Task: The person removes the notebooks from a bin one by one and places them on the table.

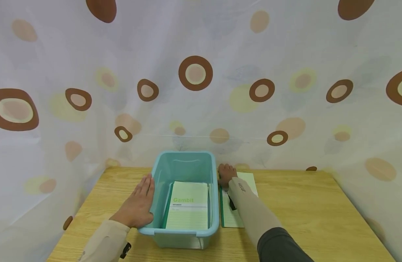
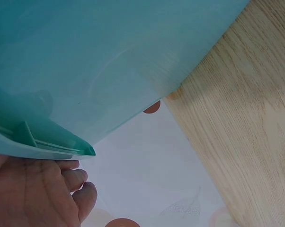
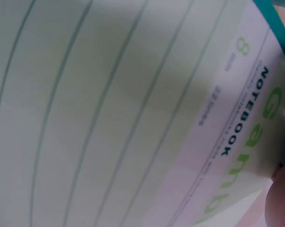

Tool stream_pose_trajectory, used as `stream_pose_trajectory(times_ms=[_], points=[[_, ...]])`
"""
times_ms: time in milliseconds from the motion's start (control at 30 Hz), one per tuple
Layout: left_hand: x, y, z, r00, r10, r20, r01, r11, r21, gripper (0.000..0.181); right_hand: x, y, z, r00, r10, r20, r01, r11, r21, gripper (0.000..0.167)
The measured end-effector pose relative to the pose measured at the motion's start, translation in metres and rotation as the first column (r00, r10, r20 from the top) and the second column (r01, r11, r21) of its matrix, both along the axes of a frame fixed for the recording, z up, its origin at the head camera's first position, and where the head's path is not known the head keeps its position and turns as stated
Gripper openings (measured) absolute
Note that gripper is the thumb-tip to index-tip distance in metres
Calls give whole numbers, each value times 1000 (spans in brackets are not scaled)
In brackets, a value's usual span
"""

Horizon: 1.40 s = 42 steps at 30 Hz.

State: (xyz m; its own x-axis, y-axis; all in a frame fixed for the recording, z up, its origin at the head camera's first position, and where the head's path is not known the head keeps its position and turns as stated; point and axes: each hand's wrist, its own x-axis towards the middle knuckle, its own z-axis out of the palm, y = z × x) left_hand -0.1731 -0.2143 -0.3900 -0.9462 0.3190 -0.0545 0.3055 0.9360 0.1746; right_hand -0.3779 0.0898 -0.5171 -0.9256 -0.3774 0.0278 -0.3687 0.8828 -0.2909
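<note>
A light blue bin (image 1: 178,235) stands on the table with a pale green notebook (image 1: 187,207) inside, marked "Gambit"; edges of more show beneath and beside it. My left hand (image 1: 138,205) rests with straight fingers along the bin's left rim; in the left wrist view the hand (image 2: 38,194) lies against the outside of the rim (image 2: 43,151). Right of the bin, another green-spined notebook (image 1: 231,214) lies on the table under my right forearm. My right hand (image 1: 226,174) is at its upper left part. The right wrist view shows this notebook (image 3: 109,113) up close, with a fingertip (image 3: 282,198) at the edge; the grip is unclear.
The wooden table (image 1: 305,214) extends to the right of the notebook and left of the bin. A white sheet (image 1: 201,116) with brown and yellow round patterns hangs behind the table and along both sides.
</note>
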Motion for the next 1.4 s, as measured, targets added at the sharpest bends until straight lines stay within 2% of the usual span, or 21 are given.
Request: stream_pose_trajectory(times_ms=[133,600,700,800,867,933,1067,1233,1400], points=[[0,0,1,1000,3,-5,-3,1000,-3,88,4,-2,2,1000,-8,20,8,1000,-8,28],[0,3,2,1000,4,6,-4,1000,-2,87,6,-2,5,992,-84,97,82,996,24,48],[0,3,2,1000,3,3,-3,1000,0,87,4,-1,5,991,-93,94,92,996,9,50],[0,2,2,1000,5,5,-5,1000,-1,87,3,1,9,996,-81,46,84,995,-48,48],[1,3,2,1000,6,6,-6,1000,2,87,4,2,17,998,-62,5,62,992,-106,47],[1,2,1,1000,8,8,-8,1000,4,87,6,4,31,999,-40,-1,39,981,-193,46],[1,2,0,1000,9,12,-9,1000,-3,88,10,11,62,998,9,66,13,942,-335,46],[1,3,1,1000,9,20,-9,1000,1,88,14,15,95,997,12,77,18,924,-383,47],[2,4,3,1000,3,13,-3,1000,12,88,26,5,129,1000,-2,-1,1,923,-385,49]])
